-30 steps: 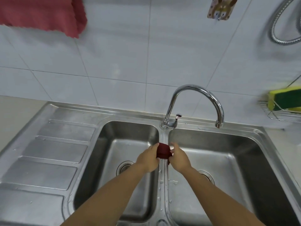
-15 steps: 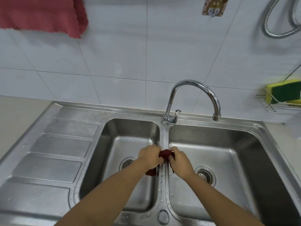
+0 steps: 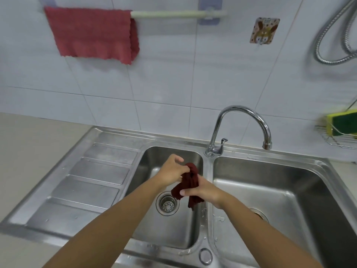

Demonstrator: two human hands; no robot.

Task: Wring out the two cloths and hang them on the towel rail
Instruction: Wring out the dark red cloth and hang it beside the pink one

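A dark red wet cloth [image 3: 193, 180] hangs bunched between both hands over the left sink basin [image 3: 173, 229]. My left hand [image 3: 171, 170] pinches its upper end, fingers partly spread. My right hand [image 3: 202, 191] grips its lower middle, and loose ends dangle below. A lighter red cloth [image 3: 92, 33] hangs spread over the left part of the pale towel rail [image 3: 177, 14] on the tiled wall. The right part of the rail is bare.
A chrome tap [image 3: 241, 120] arches over the right basin [image 3: 280, 200]. A ribbed draining board [image 3: 92, 180] lies to the left. A wire rack with a green and yellow sponge [image 3: 342, 125], a wall hook [image 3: 263, 30] and a metal hose [image 3: 332, 35] are at the right.
The view has tilted up, bringing the towel rail into sight. The hands have shifted from the basin divider to over the left basin, and the tightly wrung cloth has loosened and hangs down.
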